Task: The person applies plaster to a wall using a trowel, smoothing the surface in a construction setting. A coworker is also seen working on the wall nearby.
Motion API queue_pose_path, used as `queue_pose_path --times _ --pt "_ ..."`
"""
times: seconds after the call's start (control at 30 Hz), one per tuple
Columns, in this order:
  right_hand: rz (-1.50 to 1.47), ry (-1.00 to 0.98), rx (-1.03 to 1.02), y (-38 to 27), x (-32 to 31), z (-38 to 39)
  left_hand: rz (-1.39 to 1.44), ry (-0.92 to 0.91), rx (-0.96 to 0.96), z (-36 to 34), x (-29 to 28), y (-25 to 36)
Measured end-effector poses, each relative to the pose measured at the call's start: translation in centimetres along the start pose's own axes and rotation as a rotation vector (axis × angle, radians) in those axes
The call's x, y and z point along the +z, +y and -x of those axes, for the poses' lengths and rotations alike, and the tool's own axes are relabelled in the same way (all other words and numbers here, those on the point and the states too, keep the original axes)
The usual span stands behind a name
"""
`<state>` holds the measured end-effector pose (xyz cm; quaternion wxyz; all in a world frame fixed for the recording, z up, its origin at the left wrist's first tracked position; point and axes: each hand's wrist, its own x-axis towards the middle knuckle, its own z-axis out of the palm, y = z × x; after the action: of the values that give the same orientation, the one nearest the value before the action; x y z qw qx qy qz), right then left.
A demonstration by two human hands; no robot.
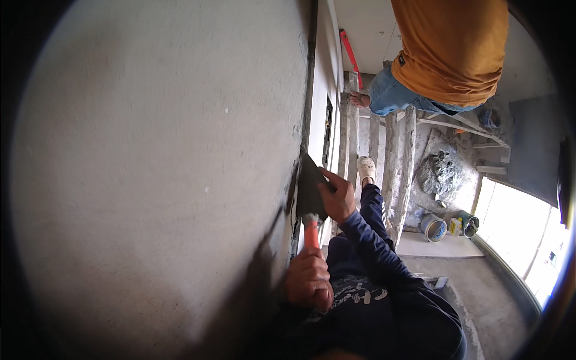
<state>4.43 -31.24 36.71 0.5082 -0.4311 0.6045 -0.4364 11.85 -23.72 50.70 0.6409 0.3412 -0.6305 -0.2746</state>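
My left hand (309,281) is wrapped around the orange handle of a trowel (310,193), low beside the grey plastered wall (168,162). The trowel's dark, pointed blade aims upward along the wall's right edge, where the wall meets a white panel (322,78). At the blade's right side, my right hand (341,195) grips its edge with bent fingers. Some grey mortar clings where blade and handle join. How much of the blade touches the wall edge, I cannot tell.
Wooden scaffold planks (393,162) lie below, with my white clog (366,168) on them. Ahead stands a co-worker in an orange shirt (453,48), near a red spirit level (349,51). A mortar heap (443,173) and buckets (433,228) are lower right, by a bright opening (522,225).
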Motion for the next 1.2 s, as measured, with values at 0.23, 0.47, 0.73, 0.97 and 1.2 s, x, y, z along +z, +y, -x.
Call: queue_pose_path --times 0.23,0.47,0.73,0.97,1.2 --pt "0.009 -0.036 0.087 -0.8 -0.7 -1.4 0.022 0.08 0.043 -1.1 1.2 -1.1" --pt "0.017 -0.063 0.081 -0.2 -0.8 -1.6 0.002 0.066 0.044 -2.1 1.7 -0.9" --pt "-0.059 0.008 0.009 0.8 -0.1 -2.1 0.007 -0.073 0.055 -2.0 1.0 -1.7" --pt "0.241 -0.006 0.153 5.0 -0.6 -3.2 -0.386 0.09 -0.329 -0.5 -0.1 -3.3" --pt "-0.057 -0.03 0.142 -3.4 -2.6 -0.7 -0.021 0.116 -0.031 -3.7 2.0 1.5"
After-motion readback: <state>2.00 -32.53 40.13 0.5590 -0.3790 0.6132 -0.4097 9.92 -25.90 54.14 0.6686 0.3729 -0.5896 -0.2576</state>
